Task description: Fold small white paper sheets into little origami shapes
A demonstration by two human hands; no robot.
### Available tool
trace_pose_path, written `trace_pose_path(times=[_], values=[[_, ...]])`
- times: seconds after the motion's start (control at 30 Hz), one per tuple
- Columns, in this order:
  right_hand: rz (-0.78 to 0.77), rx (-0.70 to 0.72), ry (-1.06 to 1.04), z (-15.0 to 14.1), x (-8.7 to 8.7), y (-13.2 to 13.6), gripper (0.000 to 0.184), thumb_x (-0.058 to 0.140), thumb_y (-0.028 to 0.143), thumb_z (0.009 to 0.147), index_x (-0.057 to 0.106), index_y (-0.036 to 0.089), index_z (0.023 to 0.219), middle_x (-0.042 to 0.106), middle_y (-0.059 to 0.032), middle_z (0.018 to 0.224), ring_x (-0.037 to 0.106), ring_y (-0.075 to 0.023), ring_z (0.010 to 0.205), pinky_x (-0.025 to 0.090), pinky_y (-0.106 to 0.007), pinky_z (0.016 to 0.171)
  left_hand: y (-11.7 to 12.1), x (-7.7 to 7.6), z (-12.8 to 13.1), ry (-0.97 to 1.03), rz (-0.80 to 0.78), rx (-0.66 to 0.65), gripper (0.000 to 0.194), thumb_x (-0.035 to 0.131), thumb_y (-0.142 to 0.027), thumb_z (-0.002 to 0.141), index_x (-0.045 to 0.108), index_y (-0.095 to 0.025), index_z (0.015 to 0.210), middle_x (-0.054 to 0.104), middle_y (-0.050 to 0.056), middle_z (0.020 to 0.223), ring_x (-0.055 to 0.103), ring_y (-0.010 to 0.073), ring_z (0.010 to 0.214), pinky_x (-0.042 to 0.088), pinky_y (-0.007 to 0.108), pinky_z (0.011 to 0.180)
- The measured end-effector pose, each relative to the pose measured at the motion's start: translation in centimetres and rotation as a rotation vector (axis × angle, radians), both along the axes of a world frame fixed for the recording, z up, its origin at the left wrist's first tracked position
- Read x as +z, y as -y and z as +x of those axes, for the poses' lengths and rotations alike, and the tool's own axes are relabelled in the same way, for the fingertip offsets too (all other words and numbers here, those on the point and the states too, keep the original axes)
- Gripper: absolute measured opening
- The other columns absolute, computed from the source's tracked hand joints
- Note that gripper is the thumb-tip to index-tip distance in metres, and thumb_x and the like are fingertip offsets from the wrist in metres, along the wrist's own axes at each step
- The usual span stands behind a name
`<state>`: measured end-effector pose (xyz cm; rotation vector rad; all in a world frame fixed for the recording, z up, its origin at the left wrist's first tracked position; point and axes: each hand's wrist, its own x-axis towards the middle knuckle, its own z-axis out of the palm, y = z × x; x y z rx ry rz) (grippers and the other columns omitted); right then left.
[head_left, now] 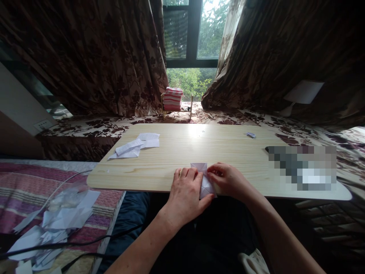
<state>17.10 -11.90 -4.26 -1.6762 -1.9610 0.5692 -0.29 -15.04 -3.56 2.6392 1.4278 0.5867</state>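
Note:
A small folded piece of white paper (202, 173) lies at the near edge of a light wooden table (182, 152). My left hand (185, 194) lies flat over the paper's left part, fingers stretched out and pressing it down. My right hand (226, 179) sits at the paper's right side, with fingertips pinched on a fold. Most of the paper's lower part is hidden under my hands.
Folded white paper pieces (137, 146) lie at the table's far left, and a small paper scrap (251, 134) at the far right. A blurred patch (302, 167) covers the right end. Crumpled papers (54, 220) and cables lie on a striped cover at left. Curtains and a window stand behind.

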Motion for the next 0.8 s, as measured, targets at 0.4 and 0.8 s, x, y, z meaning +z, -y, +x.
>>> trace_pose_path(times=[0.4, 0.8], values=[[-0.025, 0.03, 0.015, -0.1, 0.5, 0.6, 0.018, 0.052, 0.03, 0.078, 0.068, 0.021, 0.08, 0.063, -0.0044, 0.083, 0.059, -0.0159, 0.069, 0.042, -0.025, 0.063, 0.4, 0.0, -0.2, 0.01, -0.011, -0.01, 0.05, 0.056, -0.051, 0.078, 0.052, -0.025, 0.12, 0.049, 0.007, 0.117, 0.041, 0.0269, 0.111, 0.024, 0.049, 0.106], [-0.078, 0.132, -0.031, 0.6, 1.4, -1.3, 0.022, 0.048, 0.026, 0.078, 0.068, 0.018, 0.075, 0.068, -0.004, 0.076, 0.058, -0.0174, 0.072, 0.043, -0.026, 0.065, 0.7, 0.1, -0.2, -0.019, -0.001, -0.035, 0.052, 0.059, -0.045, 0.078, 0.048, -0.03, 0.126, 0.048, 0.007, 0.118, 0.041, 0.0279, 0.112, 0.02, 0.052, 0.107]])
